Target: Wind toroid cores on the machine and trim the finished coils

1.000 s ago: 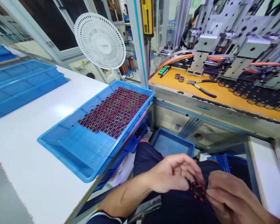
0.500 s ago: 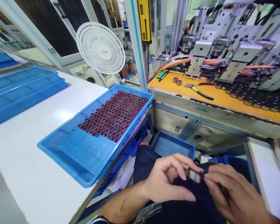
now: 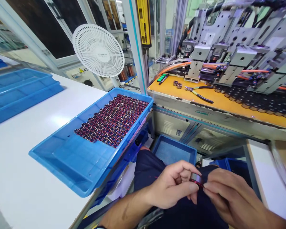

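Above the lap (image 3: 178, 214), the hands (image 3: 170, 184) (image 3: 233, 190) meet at a small round part (image 3: 195, 178).

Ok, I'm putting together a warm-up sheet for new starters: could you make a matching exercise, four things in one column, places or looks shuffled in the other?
1. silver-sided part
2. pliers
3. fan
4. stacked trays

A. white and round, with slots
B. on the white table, at the picture's left edge
C. held in the left hand
D. on the orange worktop

Right pairs: 1-C, 2-D, 3-A, 4-B
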The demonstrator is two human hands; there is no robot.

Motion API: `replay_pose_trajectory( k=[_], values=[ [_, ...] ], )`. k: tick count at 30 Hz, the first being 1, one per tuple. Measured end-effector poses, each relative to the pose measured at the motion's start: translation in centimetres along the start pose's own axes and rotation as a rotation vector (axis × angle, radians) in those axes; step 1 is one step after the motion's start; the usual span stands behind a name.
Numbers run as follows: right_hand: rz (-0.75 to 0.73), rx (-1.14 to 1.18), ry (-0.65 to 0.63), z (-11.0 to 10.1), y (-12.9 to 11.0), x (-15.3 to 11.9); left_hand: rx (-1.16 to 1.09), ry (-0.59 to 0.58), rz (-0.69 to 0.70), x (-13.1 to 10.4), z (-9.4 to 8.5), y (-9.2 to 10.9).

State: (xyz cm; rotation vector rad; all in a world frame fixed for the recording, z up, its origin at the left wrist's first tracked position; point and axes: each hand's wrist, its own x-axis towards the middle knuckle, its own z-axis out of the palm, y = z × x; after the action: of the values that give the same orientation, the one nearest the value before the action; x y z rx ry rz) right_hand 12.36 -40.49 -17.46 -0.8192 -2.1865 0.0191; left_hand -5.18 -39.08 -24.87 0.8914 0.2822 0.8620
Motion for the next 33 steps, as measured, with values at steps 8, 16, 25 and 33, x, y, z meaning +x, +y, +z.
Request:
replay_pose_trajectory(
  k=[8,16,25,33],
  values=[
    [0.09,0.0,0.025,0.2,0.4,-0.2,-0.136,-0.004,0.372,0.2,0.5,0.9],
    [-0.041,0.043,0.012,-0.5,-0.4,0.9,-0.122,-0.044,-0.129,0.5,-0.2,0.7],
    [0.036,0.105,0.089,0.6,0.3,0.1,0.031,0.068,0.075,-0.2,0.3,1.0],
    [0.293,0.302,0.22,2.4,0.0,-0.7,0.311,0.171,0.419,0.4,0.4,1.5]
  ],
)
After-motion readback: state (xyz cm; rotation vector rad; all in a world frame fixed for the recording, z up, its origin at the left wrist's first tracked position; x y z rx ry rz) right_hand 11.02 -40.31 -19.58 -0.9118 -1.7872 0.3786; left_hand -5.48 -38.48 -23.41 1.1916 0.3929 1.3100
